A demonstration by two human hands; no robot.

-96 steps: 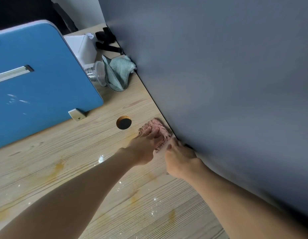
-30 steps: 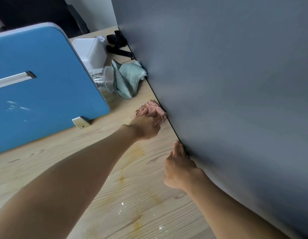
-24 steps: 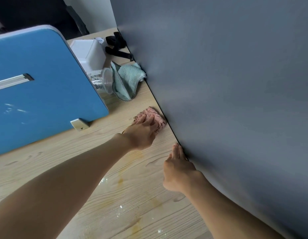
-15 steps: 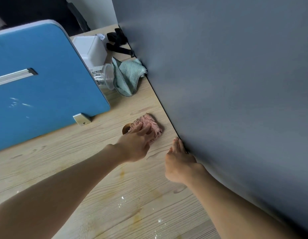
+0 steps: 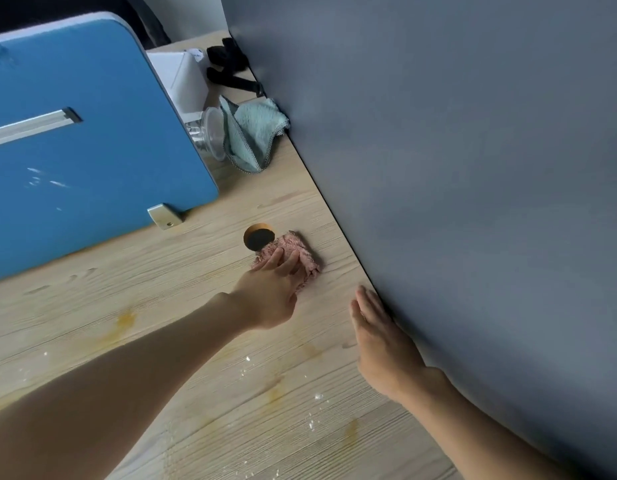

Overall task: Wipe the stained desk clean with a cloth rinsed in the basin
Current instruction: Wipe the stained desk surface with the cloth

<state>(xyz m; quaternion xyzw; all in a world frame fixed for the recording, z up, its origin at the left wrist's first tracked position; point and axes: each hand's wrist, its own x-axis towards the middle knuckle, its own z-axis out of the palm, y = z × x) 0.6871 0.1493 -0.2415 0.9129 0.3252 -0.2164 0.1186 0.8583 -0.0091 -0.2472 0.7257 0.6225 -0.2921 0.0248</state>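
Note:
A small pink cloth (image 5: 302, 252) lies flat on the light wooden desk (image 5: 182, 282), just right of a round cable hole (image 5: 259, 236). My left hand (image 5: 270, 289) presses down on the cloth with straight fingers. My right hand (image 5: 379, 337) rests flat on the desk, its edge against the grey partition (image 5: 473, 168). Yellow stains (image 5: 125, 320) and white specks (image 5: 315, 396) mark the desk nearer to me. No basin is in view.
A blue divider panel (image 5: 85, 143) stands at the left on a metal bracket (image 5: 163, 214). Behind it sit a white box (image 5: 180, 81), a clear plastic cup (image 5: 210, 136) on its side, a pale green cloth (image 5: 255, 133) and black straps (image 5: 231, 69).
My left hand has drawn the pink cloth back toward me from the far corner, uncovering the cable hole. My right hand has stayed flat by the partition.

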